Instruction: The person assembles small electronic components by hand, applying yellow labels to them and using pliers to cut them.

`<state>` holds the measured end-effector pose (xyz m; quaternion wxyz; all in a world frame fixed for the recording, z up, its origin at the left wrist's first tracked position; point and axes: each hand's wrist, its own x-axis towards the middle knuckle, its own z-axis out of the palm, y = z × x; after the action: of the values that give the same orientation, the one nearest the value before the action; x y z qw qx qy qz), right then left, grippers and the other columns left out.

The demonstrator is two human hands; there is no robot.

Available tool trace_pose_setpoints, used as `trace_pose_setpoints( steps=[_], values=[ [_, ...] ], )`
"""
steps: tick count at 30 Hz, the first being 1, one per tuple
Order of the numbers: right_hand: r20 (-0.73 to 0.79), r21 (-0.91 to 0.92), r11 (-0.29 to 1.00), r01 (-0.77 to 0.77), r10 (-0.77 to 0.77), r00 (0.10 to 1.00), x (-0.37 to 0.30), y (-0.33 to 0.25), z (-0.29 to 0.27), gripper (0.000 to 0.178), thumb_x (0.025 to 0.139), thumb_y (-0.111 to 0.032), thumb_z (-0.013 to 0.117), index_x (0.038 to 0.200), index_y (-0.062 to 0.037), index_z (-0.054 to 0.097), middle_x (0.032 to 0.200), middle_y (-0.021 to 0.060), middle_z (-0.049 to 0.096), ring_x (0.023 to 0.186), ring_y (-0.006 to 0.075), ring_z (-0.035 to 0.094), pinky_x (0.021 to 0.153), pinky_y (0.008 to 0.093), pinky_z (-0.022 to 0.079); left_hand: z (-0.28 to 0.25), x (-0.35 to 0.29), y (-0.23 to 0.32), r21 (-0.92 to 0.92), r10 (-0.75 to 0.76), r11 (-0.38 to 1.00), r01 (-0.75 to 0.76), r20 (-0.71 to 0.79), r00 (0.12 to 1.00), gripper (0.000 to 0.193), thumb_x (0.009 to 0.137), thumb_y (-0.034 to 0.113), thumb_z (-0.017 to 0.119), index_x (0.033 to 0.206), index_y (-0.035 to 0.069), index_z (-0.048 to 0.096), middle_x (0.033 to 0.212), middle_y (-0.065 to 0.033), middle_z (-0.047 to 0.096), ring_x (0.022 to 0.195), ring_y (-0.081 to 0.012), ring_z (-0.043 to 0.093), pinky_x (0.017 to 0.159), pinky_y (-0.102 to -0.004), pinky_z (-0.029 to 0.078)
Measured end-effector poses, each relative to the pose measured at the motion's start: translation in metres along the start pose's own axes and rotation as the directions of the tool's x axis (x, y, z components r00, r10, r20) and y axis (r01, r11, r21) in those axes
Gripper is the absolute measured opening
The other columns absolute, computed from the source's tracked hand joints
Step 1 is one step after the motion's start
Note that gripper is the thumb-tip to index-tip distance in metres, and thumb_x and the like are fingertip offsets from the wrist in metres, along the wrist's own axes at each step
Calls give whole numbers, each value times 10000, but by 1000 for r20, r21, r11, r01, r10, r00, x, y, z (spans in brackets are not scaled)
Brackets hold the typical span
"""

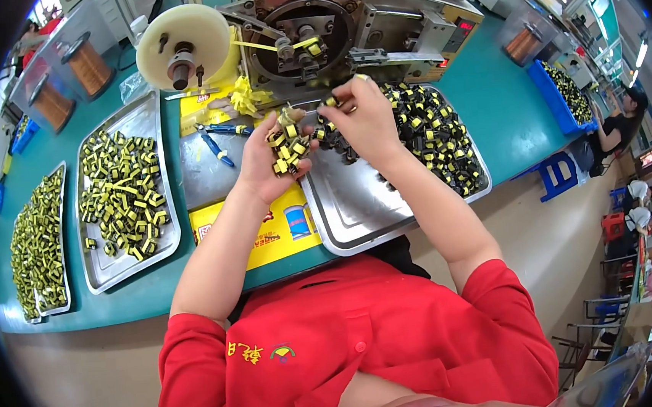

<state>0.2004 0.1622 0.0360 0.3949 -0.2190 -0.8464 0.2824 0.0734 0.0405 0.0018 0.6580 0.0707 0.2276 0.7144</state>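
Observation:
My left hand (pixel 268 162) is cupped, palm up, around a pile of small black coil bobbins wrapped in yellow tape (pixel 289 151). Just to its right, my right hand (pixel 365 120) pinches one more bobbin (pixel 330 103) between thumb and fingers, above the far edge of a metal tray (pixel 350 221). Loose black-and-yellow bobbins (pixel 436 137) heap up on that tray's right side, partly behind my right forearm. Beyond both hands stands a taping machine (pixel 305 40). Yellow tape (pixel 256 47) runs from a big cream reel (pixel 182 46) to a bobbin in its round opening.
Blue-handled cutters (pixel 218 147) lie on a metal plate left of my left hand. Two trays of bobbins (pixel 122 196) (pixel 38 245) stand further left. Copper wire spools (pixel 88 65) are at the back left. A blue bin (pixel 563 97) and a seated person (pixel 620 130) are at right.

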Motion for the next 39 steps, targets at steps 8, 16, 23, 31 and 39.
trace_pose_setpoints(
  steps=[8,16,23,31,39],
  values=[
    [-280,-87,996,-23,-2,960,19,10,41,320,671,-147,779,788,9,526,755,82,570,600,161,585,554,276,483,-9,4,0,68,-2,998,4,-36,999,234,893,271,493,1032,97,566,885,-67,612,818,-221,594,502,-268,435],
    [-223,150,983,-108,140,965,26,3,44,299,688,-106,756,815,15,513,742,99,564,593,171,601,541,278,481,-11,3,-2,78,-1,997,4,-32,999,237,896,264,480,1026,80,555,899,-77,604,823,-227,588,496,-281,435],
    [-220,-42,999,14,-23,975,28,6,35,345,716,-185,744,859,27,512,871,126,559,651,196,603,584,295,493,-6,5,-5,75,-3,997,5,-38,999,234,883,248,498,1016,71,572,859,-71,609,789,-210,604,487,-268,442],
    [540,-421,766,486,-219,812,-29,14,-43,334,674,-193,730,952,-70,593,979,75,561,961,273,529,836,364,427,-1,2,-5,148,58,988,-45,-79,995,215,869,205,516,1043,87,561,884,-65,608,796,-194,597,496,-263,441],
    [586,-121,880,460,-310,748,-62,14,-30,238,738,-200,670,934,-92,586,834,82,540,819,286,548,729,382,424,-13,3,4,74,15,997,-13,-22,1000,215,891,263,475,977,86,560,912,-69,605,851,-222,587,504,-268,434]
  ],
)
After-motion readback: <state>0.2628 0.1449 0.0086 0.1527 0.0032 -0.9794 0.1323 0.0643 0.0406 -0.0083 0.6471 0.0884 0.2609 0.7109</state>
